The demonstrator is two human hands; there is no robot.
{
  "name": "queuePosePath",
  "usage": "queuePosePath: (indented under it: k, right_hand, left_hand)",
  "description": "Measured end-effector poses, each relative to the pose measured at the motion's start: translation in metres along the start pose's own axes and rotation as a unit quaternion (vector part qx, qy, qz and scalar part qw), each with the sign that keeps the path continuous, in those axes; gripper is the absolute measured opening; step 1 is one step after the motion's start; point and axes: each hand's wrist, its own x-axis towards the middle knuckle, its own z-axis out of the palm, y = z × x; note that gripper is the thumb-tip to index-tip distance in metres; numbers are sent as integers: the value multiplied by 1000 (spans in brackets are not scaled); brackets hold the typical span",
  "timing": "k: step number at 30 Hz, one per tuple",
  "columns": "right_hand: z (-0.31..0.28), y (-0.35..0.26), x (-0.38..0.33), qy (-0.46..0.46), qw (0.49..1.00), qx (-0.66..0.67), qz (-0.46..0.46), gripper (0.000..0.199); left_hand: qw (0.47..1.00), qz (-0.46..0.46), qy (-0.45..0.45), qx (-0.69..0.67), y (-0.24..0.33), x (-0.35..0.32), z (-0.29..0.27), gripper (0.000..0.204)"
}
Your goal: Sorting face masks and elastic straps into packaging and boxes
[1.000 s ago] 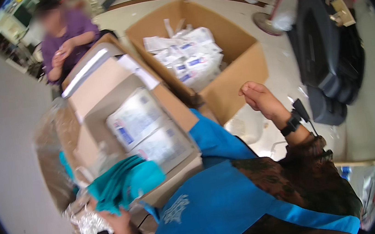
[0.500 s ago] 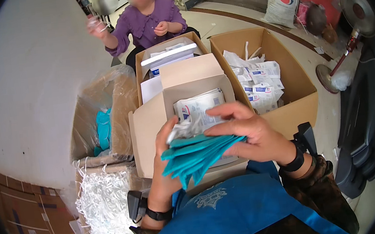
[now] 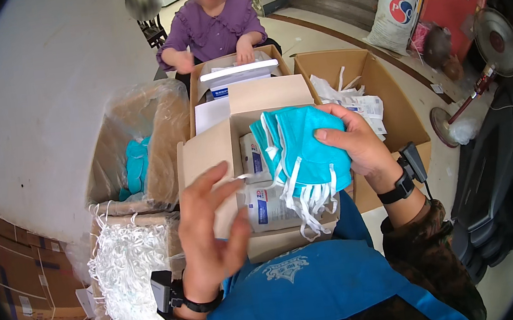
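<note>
A stack of folded teal face masks point(image 3: 305, 145) is gripped by my right hand point(image 3: 359, 145), thumb on the front and fingers behind. White ear loops point(image 3: 315, 207) hang from the lower edge of the stack. To the left of it, my left hand point(image 3: 208, 235) has its fingers apart, close to a stray white loop; whether it touches the loop I cannot tell. Beneath both hands stands an opened cardboard box point(image 3: 205, 156), its flaps folded out. White printed packets point(image 3: 266, 212) lie inside, partly covered by the masks and loops.
At left, a plastic-lined carton point(image 3: 166, 170) holds teal masks, and another is heaped with white loops point(image 3: 133, 275). A carton point(image 3: 403, 112) of white packets stands right. Across from me a person in purple point(image 3: 216, 28) reaches toward the far carton point(image 3: 284, 65). A fan point(image 3: 496, 38) stands right.
The stack has been raised and turned in my right hand, so its loops now dangle. My left hand has come off it and moved left. The other person's hands have lowered toward the far carton.
</note>
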Motion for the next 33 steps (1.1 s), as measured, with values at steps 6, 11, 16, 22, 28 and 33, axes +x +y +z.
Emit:
queuePosePath:
  k: [6,11,16,22,28,33]
  right_hand:
    - [21,9,2,-18,999,31,23,43]
    - [10,12,1,-47,995,55,64,46]
    - [11,20,2,-48,985,135,95,46]
    - [16,33,-6,-115,975,132,136,45]
    - [14,56,-21,-159,952,240,106,61]
    - [19,81,-39,-95,919,330,192,76]
  left_hand:
    - [962,123,-167,178,14,5,29,49]
    - [938,151,-219,222,4,5,30,65]
    - [937,107,-260,206,13,6,32,74]
    - [942,169,-136,255,5,12,32,58]
    - [934,249,-174,188,-16,31,31,43]
    - [965,152,-179,116,-27,26,35,37]
